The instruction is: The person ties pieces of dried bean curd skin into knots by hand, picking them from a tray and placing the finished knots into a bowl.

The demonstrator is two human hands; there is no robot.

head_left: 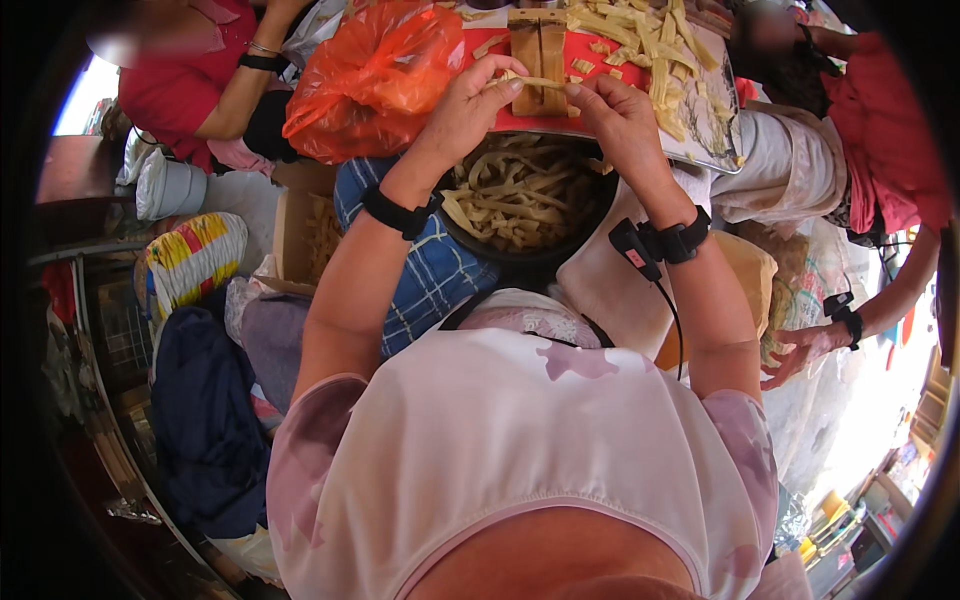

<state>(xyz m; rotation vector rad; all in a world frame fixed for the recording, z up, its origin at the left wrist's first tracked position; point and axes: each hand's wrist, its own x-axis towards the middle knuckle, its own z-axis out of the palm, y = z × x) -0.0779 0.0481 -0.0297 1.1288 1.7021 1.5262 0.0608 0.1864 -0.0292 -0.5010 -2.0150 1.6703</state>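
- A pale yellow strip [541, 83] is stretched between both hands, over the near edge of the red mat [545, 124], in front of a slotted wooden block [539, 50].
- The left hand [468, 103] pinches the strip's left end between thumb and fingers; the grip is narrow.
- The right hand [622, 118] pinches the other end, just as narrow, its fingers curled.
- Both forearms reach up and inward, wrists banded in black, elbows spread.
- Right of the block, red mat shows among small cut pieces; a pile of strips [655, 42] takes the tray's far right side.
- The tray's [722, 165] near right corner lies beyond the right wrist.
- An orange bag [375, 85] crowds the left hand at the mat's left edge.
- Below the near edge, a dark bowl [590, 225] holds many strips.
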